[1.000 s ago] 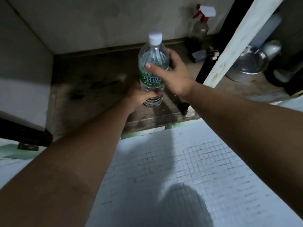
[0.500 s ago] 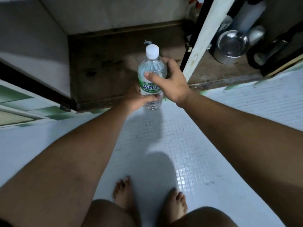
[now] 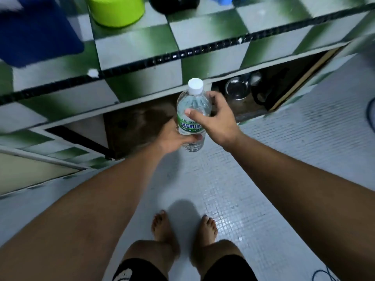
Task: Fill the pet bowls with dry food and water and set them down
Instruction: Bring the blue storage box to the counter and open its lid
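Note:
A clear plastic water bottle [image 3: 192,106] with a white cap and a green label is upright in front of me, held in both hands. My left hand [image 3: 172,138] grips its lower part from the left and below. My right hand [image 3: 218,120] holds it at the label from the right, thumb across the front. The bottle is above the white floor, in front of the open cabinet under the counter. A lime green round bowl [image 3: 116,11] stands on the checked counter at the top.
The green and white tiled counter [image 3: 142,47] runs across the top, with a blue cloth [image 3: 36,31] and a dark bowl [image 3: 174,4] on it. Inside the open cabinet sit a steel pot [image 3: 237,90] and dark items. My bare feet stand on the white mosaic floor [image 3: 284,159].
I have risen from the cabinet with the bottle; the view has lifted and now shows the counter top. Both hands keep the same hold on the bottle.

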Demonstrator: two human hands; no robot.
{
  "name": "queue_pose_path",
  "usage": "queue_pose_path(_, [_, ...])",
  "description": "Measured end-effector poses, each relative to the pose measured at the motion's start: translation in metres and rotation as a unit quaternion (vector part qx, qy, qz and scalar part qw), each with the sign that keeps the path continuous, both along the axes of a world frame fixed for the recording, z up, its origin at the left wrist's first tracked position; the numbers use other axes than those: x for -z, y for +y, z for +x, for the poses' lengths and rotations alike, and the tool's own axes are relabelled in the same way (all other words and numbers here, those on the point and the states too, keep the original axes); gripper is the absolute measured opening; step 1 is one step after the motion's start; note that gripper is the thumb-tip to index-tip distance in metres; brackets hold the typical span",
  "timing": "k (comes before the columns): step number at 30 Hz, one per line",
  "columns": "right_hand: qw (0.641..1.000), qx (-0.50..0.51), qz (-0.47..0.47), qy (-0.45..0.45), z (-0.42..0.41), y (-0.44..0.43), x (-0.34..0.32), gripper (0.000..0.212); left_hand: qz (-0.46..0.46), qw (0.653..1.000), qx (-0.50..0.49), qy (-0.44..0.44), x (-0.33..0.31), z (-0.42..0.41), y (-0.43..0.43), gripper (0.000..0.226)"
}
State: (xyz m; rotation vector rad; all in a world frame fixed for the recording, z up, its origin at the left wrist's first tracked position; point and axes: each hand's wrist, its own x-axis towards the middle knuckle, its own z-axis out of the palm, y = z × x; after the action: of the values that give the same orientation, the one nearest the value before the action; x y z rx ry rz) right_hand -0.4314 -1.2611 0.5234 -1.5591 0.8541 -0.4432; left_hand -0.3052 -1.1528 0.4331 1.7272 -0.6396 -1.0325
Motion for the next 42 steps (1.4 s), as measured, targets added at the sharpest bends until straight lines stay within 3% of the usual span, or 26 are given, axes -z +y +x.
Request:
queue_pose_path(6, [0.998, 0.041, -0.038, -0.018, -0.022, -0.021, -0.123, 0.072, -0.018, 0.998, 0.051, -0.043, -0.13, -0.013, -0.03, 0.081])
queue_pose_path(16, [0.99, 0.092, -0.087, -0.063, -0.052, -0.077, -0.257, 0.063, -0.057, 0.989, 0.08, -0.108, -0.275, -0.036, -0.098, 0.06])
queue_pose_path(21, [0.985, 0.114, -0.107, -0.068, -0.052, -0.123, -0.283, 0.076, -0.077, 0.984, 0.098, -0.128, -0.304, -0.031, -0.152, 0.06])
queue_pose_path(27, [0.98, 0.137, -0.133, -0.058, -0.03, -0.193, -0.295, 0.071, -0.099, 0.98, 0.102, -0.142, -0.307, -0.008, -0.234, 0.059])
queue_pose_path(31, [0.974, 0.174, -0.137, -0.051, -0.01, -0.246, -0.294, 0.075, -0.094, 0.976, 0.124, -0.155, -0.305, 0.02, -0.298, 0.081])
queue_pose_path(37, [0.97, 0.207, -0.115, -0.049, 0.025, -0.324, -0.296, 0.066, -0.084, 0.979, 0.143, -0.122, -0.304, 0.062, -0.39, 0.09])
queue_pose_path(42, [0.966, 0.235, -0.102, -0.044, 0.045, -0.394, -0.286, 0.084, -0.085, 0.969, 0.173, -0.152, -0.309, 0.081, -0.459, 0.084])
